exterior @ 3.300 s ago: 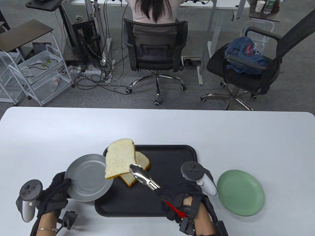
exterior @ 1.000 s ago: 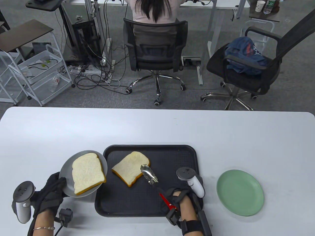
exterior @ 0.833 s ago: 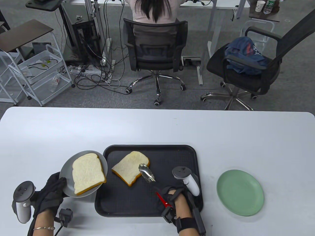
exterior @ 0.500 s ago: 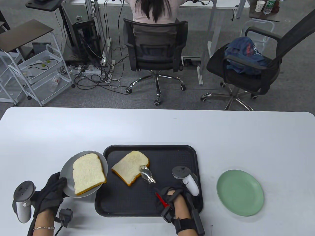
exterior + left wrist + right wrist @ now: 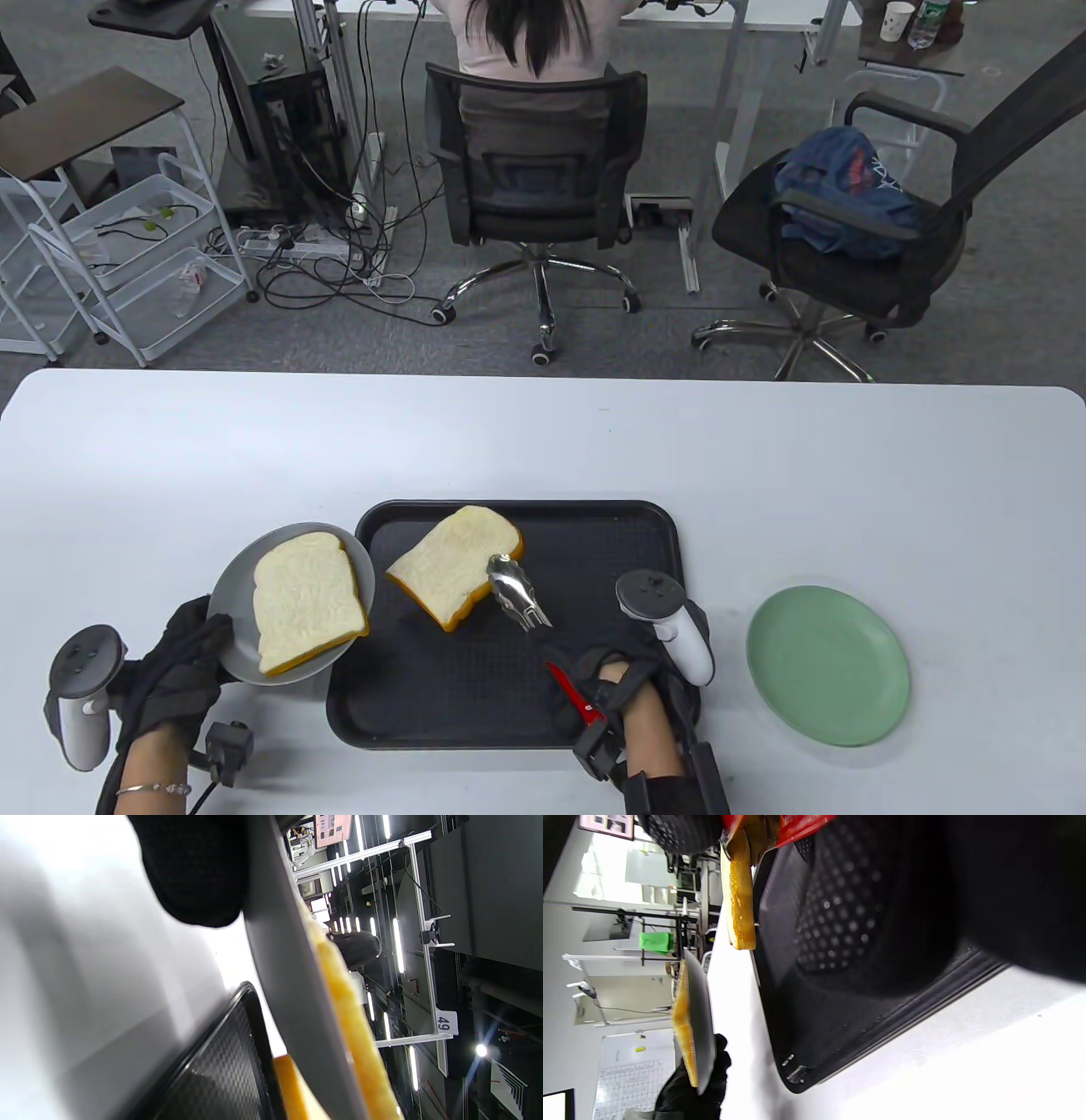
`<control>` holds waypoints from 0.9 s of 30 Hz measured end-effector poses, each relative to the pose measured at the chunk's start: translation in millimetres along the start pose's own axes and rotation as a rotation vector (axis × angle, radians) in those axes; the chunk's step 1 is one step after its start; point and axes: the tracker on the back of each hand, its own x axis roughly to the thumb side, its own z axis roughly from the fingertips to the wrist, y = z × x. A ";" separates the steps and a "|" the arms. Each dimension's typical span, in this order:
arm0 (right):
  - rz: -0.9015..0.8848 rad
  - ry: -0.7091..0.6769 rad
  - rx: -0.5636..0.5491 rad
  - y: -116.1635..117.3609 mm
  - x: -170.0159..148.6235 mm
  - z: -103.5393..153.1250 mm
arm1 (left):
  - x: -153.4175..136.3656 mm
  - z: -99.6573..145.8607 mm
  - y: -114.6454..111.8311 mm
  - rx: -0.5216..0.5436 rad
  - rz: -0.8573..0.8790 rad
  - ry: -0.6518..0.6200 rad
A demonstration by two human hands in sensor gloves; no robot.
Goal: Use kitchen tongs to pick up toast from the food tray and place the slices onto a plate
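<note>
My left hand (image 5: 199,649) grips the near rim of a grey plate (image 5: 233,577) held above the table. One white toast slice (image 5: 307,598) lies on it. A second slice (image 5: 454,556) sits over the black tray (image 5: 526,688), its right corner pinched between the steel tips of the red-handled tongs (image 5: 517,594). My right hand (image 5: 607,683) grips the tongs' handle at the tray's near right. In the right wrist view this slice (image 5: 740,904) hangs edge-on, slightly off the tray (image 5: 848,942). In the left wrist view the plate's underside (image 5: 292,984) fills the middle.
An empty green plate (image 5: 827,666) lies on the white table (image 5: 543,433) to the right of the tray. Beyond the far table edge stand office chairs (image 5: 534,161), a seated person with their back turned, and a wire cart (image 5: 127,263).
The first slice went from the tongs onto the grey plate. The tongs then came back to the second slice, closed on its right corner and have just raised it a little, away from me.
</note>
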 end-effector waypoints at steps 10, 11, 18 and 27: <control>-0.022 -0.125 -0.068 -6.9 40.5 44.1 | -0.6 -0.9 -2.2 -0.016 0.000 -0.010; -0.023 -0.136 -0.062 -4.6 44.8 46.4 | -0.6 -0.9 -2.5 -0.017 0.000 -0.011; 0.027 -0.184 0.017 26.0 79.9 48.1 | -1.8 -2.5 -3.3 -0.026 -0.001 -0.021; 0.096 -0.156 0.164 73.9 92.4 22.7 | -2.7 -3.2 -4.0 -0.034 0.002 -0.024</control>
